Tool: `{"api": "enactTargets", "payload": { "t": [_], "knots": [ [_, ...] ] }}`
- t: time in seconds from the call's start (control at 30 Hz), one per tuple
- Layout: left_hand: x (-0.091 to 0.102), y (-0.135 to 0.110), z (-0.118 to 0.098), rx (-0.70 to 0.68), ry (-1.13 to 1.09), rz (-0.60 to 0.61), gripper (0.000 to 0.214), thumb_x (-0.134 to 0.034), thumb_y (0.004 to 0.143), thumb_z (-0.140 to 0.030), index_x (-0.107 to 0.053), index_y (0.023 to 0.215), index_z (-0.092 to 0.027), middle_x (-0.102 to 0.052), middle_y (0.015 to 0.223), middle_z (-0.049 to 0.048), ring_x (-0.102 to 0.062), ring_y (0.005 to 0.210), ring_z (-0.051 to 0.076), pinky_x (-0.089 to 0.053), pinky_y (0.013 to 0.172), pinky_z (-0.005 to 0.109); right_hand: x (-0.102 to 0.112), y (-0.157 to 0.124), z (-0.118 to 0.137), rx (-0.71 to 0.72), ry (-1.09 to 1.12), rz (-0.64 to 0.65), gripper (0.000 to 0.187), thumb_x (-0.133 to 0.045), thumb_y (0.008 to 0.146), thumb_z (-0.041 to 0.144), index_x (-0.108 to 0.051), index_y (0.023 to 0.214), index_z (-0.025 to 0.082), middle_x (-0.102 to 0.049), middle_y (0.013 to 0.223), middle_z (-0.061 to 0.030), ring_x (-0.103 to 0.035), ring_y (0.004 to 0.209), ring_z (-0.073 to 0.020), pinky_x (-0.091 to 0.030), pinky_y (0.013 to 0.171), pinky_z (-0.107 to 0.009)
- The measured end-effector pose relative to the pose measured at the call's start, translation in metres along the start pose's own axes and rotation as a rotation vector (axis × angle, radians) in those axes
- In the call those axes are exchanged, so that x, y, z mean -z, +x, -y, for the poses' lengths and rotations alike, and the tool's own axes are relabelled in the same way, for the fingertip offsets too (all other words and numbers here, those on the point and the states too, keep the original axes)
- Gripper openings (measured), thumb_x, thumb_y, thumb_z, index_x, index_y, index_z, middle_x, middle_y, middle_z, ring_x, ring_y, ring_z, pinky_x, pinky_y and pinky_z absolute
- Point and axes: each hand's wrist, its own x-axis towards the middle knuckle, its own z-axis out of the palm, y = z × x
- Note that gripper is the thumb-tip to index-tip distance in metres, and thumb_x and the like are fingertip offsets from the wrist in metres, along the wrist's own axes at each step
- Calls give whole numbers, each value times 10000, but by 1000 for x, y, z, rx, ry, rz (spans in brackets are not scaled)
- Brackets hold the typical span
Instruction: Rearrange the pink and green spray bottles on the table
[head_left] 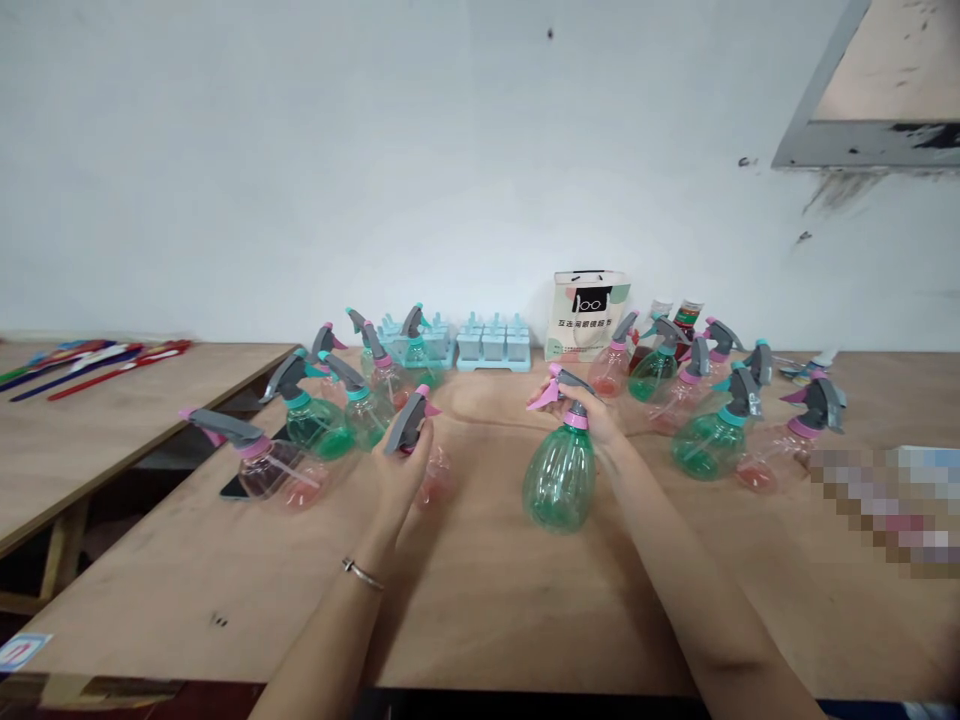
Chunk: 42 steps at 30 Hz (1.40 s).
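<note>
My right hand is closed round the neck of a green clear spray bottle with a grey and pink trigger head, which it holds over the middle of the table. My left hand wraps the neck of a pink clear spray bottle, also with a grey and pink head; the hand hides part of its body. Left of that hand, several spray bottles stand grouped, among them a green one and a tilted pink one. More spray bottles cluster on the right, including a green one.
Light blue ice-pop moulds and a printed paper bag stand against the wall. A dark phone lies beside the left bottles. Coloured strips lie on the side table, across a gap from the wooden table.
</note>
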Motion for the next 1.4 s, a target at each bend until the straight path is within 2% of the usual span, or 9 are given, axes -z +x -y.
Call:
{"api": "enactTargets", "payload": {
  "t": [0.13,0.23,0.3,0.4,0.67,0.87,1.1,1.27,1.4],
  "knots": [
    [-6,-7,2,32,12,32,312,-667,798,-390,-738,1009,-171,-710,766,15,-658,719,176,-520,688,273,0,0,-6,70,11,-87,282,-713,648,480,-615,721,226,-703,681,-34,-728,838,-266,-574,729,-378],
    [-14,-14,8,-27,-54,167,338,-651,822,-376,-712,1088,-177,-757,954,61,-702,899,218,-546,811,318,0,2,-13,97,-1,-160,315,-720,639,514,-629,740,229,-699,658,-27,-720,784,-255,-556,688,-355],
    [-20,-17,14,-34,-65,246,359,-653,831,-399,-704,1099,-165,-759,1003,86,-702,967,248,-541,874,363,0,4,-15,80,-21,-146,340,-737,631,517,-646,788,231,-718,695,-25,-718,784,-249,-545,690,-344],
    [-24,-20,21,-20,-23,283,375,-644,847,-447,-703,1079,-158,-756,966,90,-704,931,260,-534,877,389,0,5,-17,71,-19,-114,358,-753,631,506,-656,843,235,-733,744,-21,-717,789,-240,-544,724,-344],
    [-22,-20,28,-29,-11,299,336,-636,859,-465,-704,1015,-175,-746,920,71,-703,879,234,-527,813,345,11,7,-23,37,-33,-161,307,-728,659,504,-647,733,217,-658,600,-12,-689,663,-217,-535,629,-323],
    [-22,-21,27,-31,-25,297,325,-637,854,-470,-701,957,-168,-745,902,73,-699,880,233,-526,826,349,3,6,-20,37,-7,-84,332,-784,626,469,-685,824,222,-727,708,-7,-725,770,-227,-564,778,-361],
    [-22,-21,25,-39,-14,293,321,-633,848,-460,-696,965,-167,-731,888,71,-688,867,229,-518,835,349,15,7,-26,14,-23,-130,329,-757,666,511,-668,758,208,-695,635,-19,-721,755,-239,-575,699,-348],
    [-22,-20,24,-29,-12,289,315,-633,837,-462,-699,929,-169,-732,878,70,-688,869,236,-520,846,362,13,9,-27,-12,-37,-85,354,-780,640,483,-699,833,197,-729,691,-15,-719,745,-207,-552,773,-338],
    [-22,-19,26,-27,-25,277,309,-655,815,-459,-704,929,-175,-752,946,88,-696,929,251,-518,863,369,14,8,-26,-12,-70,-120,343,-762,642,515,-672,739,198,-679,595,-2,-660,596,-178,-528,649,-309]
  ]
}}
